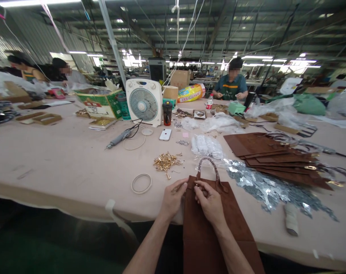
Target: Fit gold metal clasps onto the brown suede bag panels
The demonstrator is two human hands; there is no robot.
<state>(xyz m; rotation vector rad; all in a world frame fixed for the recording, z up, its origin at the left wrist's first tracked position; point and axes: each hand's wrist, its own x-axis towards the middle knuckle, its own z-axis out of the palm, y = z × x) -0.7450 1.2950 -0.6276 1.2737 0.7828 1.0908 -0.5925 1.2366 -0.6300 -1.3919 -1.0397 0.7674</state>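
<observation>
A brown bag panel (218,243) with a plastic-wrapped handle (208,160) lies over the table's front edge and hangs down toward me. At its upper left edge my left hand (174,194) pinches the brown material between thumb and fingers. My right hand (208,199) is closed over the panel just below the handle's left end. Its fingertips meet on a small shiny piece, too small to name. Beyond my hands lies a pile of gold metal fittings (165,162). Right of the handle spread many flat silver metal plates (264,186).
A stack of brown bag panels (275,156) lies at the right, near a grey cylinder (291,220). A tape roll (141,183), an electric screwdriver (120,139), a phone (165,134) and a white fan (144,101) stand or lie leftward. Across the table sits a person (231,85).
</observation>
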